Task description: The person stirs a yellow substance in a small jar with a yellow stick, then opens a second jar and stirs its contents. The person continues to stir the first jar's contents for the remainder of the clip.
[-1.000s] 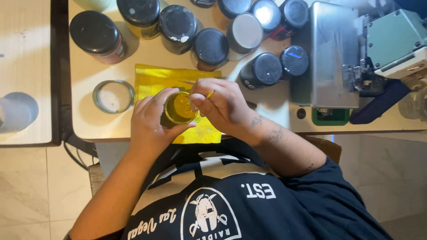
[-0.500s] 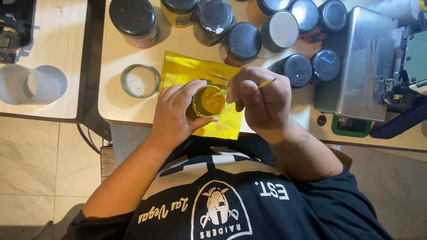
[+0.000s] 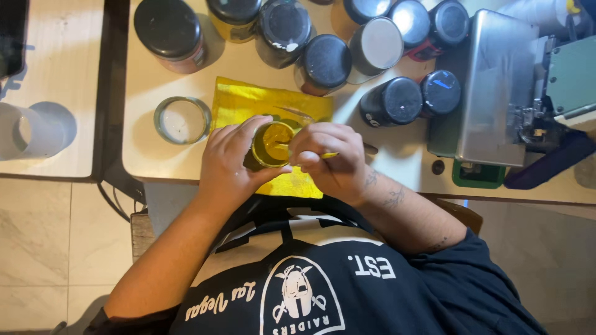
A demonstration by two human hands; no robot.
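My left hand (image 3: 228, 167) wraps around a small round glass jar (image 3: 271, 144) with yellow contents, held over a yellow sheet (image 3: 248, 102) on the table. My right hand (image 3: 332, 162) is closed on a thin yellowish stick (image 3: 329, 156), its fingertips at the jar's rim. A thin metal tool (image 3: 295, 113) lies on the sheet behind the jar. The part of the stick inside my hand is hidden.
An empty clear glass jar (image 3: 182, 120) stands left of the sheet. Several dark-lidded jars (image 3: 323, 62) crowd the table's far side. A metal machine (image 3: 500, 87) fills the right. A white cup (image 3: 28, 130) sits on a side table at left.
My right hand has drawn in closer over the jar, and the stick's free end now shows less. The view has shifted slightly; the jar stays in my left hand.
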